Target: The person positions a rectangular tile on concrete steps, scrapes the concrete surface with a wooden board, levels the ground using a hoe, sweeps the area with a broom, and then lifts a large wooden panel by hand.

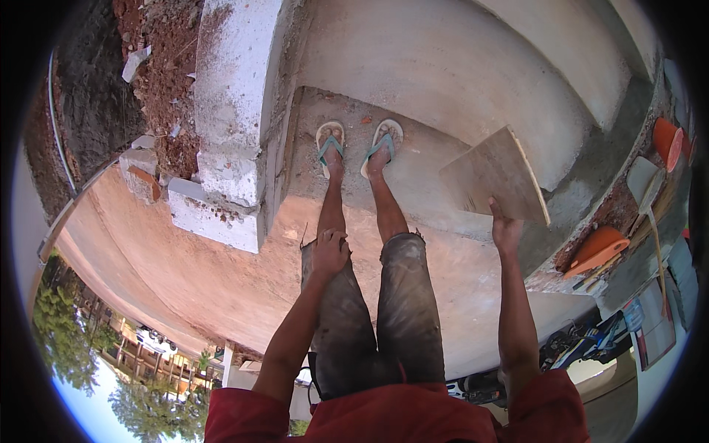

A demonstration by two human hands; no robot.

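Note:
My left hand (330,252) is closed over the torn lower end of my left trouser leg (341,325) at the knee, its fingers curled. On the right, my right hand (506,227) grips the near edge of a thin, square, brownish board (491,177), held tilted beside the curved concrete step. Both my feet (380,148), in white flip-flops with teal straps, stand on a gritty concrete step (332,103) between a white block wall and the higher curved step.
A whitewashed low wall (229,88) with red soil (155,103) runs along the left. Curved steps (436,52) rise ahead. Orange plastic containers (594,251) and a long-handled tool (650,207) lie along the right edge. A motorbike (576,343) and trees (74,332) show along the bottom rim.

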